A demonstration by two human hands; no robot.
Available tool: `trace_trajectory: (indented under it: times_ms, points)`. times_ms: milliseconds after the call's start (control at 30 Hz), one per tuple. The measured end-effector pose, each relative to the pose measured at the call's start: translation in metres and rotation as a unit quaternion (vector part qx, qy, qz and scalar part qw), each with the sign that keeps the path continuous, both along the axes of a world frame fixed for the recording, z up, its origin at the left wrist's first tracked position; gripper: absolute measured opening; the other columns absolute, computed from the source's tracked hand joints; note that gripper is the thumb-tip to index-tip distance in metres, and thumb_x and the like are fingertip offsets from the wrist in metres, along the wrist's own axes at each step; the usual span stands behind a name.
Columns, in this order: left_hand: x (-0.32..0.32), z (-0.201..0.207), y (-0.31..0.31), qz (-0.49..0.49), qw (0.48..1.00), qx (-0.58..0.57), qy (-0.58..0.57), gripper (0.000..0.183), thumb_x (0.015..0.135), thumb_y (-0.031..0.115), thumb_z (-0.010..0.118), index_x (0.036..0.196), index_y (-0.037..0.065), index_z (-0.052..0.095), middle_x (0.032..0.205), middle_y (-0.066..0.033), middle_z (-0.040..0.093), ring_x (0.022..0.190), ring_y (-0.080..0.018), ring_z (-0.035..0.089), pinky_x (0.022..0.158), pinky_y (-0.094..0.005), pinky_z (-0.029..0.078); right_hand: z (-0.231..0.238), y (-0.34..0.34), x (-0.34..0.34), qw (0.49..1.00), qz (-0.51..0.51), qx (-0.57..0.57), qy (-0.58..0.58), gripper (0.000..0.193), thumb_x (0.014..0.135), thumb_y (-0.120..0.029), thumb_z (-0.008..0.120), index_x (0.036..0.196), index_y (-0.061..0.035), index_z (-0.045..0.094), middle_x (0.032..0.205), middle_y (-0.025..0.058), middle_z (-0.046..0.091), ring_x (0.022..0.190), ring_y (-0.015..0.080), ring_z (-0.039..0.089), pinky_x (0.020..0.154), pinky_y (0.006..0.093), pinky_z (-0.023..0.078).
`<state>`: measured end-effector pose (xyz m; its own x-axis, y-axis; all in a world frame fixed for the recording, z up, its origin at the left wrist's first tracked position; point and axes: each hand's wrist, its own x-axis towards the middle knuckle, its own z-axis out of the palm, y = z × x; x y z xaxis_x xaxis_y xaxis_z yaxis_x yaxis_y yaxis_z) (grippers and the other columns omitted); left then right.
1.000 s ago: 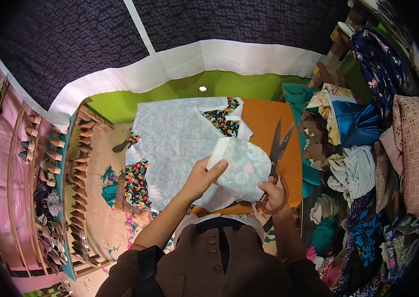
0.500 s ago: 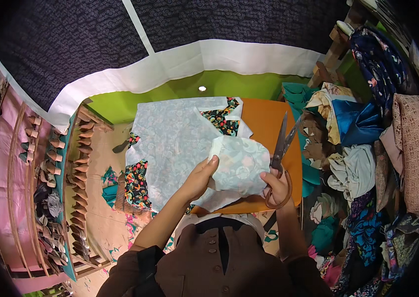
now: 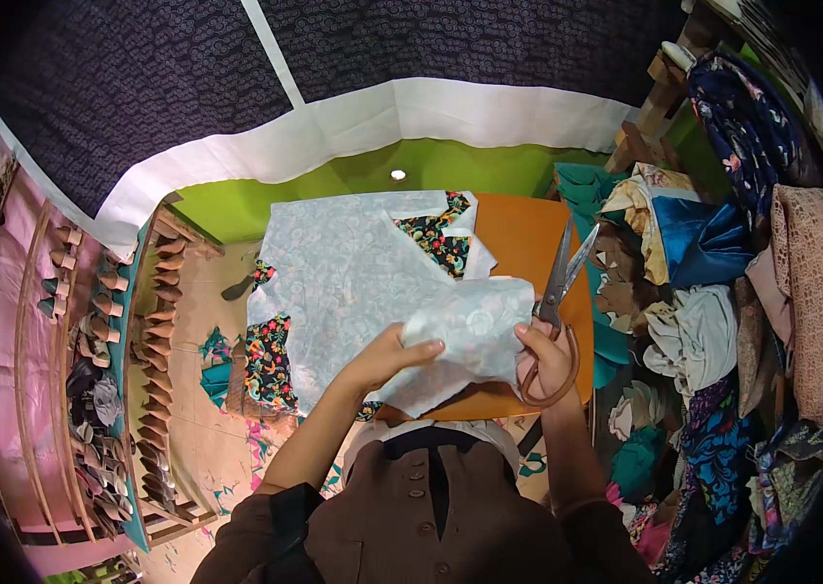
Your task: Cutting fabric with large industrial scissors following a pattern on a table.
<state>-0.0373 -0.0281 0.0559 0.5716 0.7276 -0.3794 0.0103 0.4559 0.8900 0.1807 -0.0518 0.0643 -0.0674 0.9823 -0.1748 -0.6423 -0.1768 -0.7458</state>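
A pale piece of fabric is stretched between my two hands above the table. My left hand is closed on its left edge, thumb on top. My right hand pinches its right edge and also holds a large pair of scissors, whose slightly parted blades point up and away. Beneath lies a wider sheet of the same cloth, pale side up. Black floral printed cloth shows at its left edge and near the far right corner.
The orange table carries the cloth. On the right, folded and crumpled fabrics are heaped. Wooden racks of shoe-shaped pieces stand to the left. Fabric scraps litter the floor, and a dark patterned curtain hangs beyond.
The held fabric piece has been turned and pulled flatter. My right hand has shifted slightly right with the scissors, and my left hand has dropped a little.
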Motion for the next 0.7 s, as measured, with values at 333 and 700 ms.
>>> trace_trajectory:
  times_ms: [333, 700]
  points:
    - [0.019, -0.041, -0.006, 0.301, 0.89, 0.299, 0.168, 0.05, 0.079, 0.028, 0.059, 0.115, 0.001, 0.038, 0.116, -0.0111, 0.038, 0.1, -0.0222, 0.042, 0.085, -0.028, 0.035, -0.004, 0.006, -0.027, 0.988, -0.025, -0.042, 0.146, 0.031, 0.078, 0.002, 0.048, 0.109, 0.0032, 0.045, 0.105, 0.016, 0.054, 0.103, 0.0261, 0.051, 0.09, 0.0396, 0.039]
    - [-0.007, -0.007, 0.002, -0.019, 0.994, 0.088, -0.067, 0.063, 0.069, 0.026, 0.07, 0.119, -0.001, 0.042, 0.114, -0.0098, 0.049, 0.106, -0.019, 0.045, 0.092, -0.0294, 0.034, 0.005, 0.019, -0.013, 1.0, -0.001, -0.03, 0.005, 0.032, 0.073, 0.005, 0.056, 0.102, -0.0013, 0.045, 0.083, 0.0055, 0.052, 0.077, 0.0153, 0.054, 0.07, 0.0266, 0.045]
